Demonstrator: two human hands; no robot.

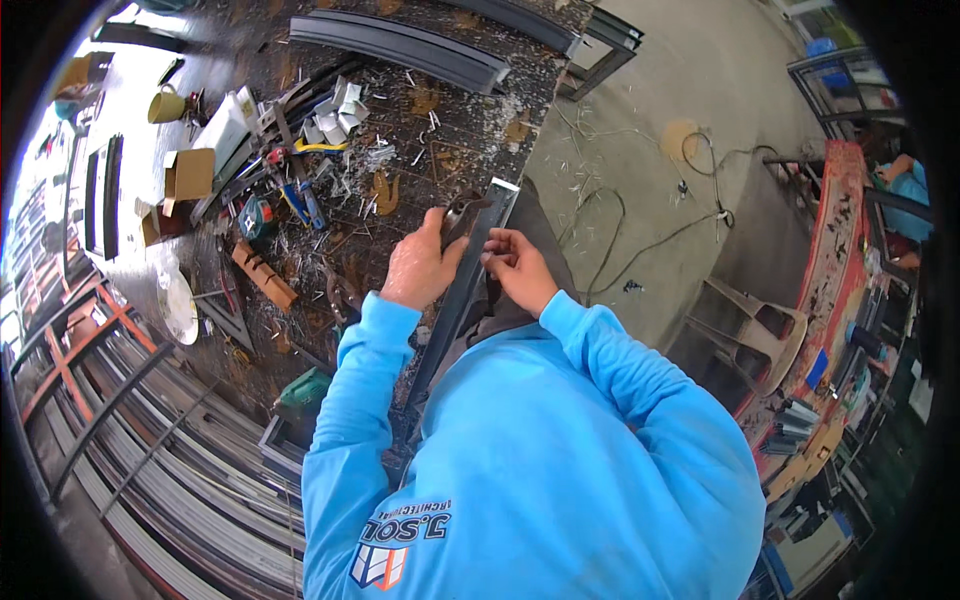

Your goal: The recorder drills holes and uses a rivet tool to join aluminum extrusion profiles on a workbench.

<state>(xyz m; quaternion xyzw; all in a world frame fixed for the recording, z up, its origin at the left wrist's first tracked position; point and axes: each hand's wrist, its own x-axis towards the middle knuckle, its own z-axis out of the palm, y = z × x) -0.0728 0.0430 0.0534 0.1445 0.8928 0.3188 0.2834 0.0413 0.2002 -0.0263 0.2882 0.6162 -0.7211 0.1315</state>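
Observation:
A long dark metal profile [478, 262] runs from the workbench edge down toward my body. My left hand [420, 268] grips a small dark metal fitting [462, 212] and holds it against the upper part of the profile. My right hand [516, 268] is closed on the profile's right edge just below that fitting, fingertips pinching it. Both arms are in bright blue sleeves [590, 350]. The lower end of the profile is hidden behind my arms and chest.
The dark workbench [420, 130] is littered with metal shavings, pliers [300, 195], cardboard boxes [188, 172], a yellow cup [165, 104] and long dark profiles [400, 45]. Stacked profiles [170, 470] lie at the lower left. Cables [650, 230] trail on the concrete floor, a plastic stool [760, 335] stands right.

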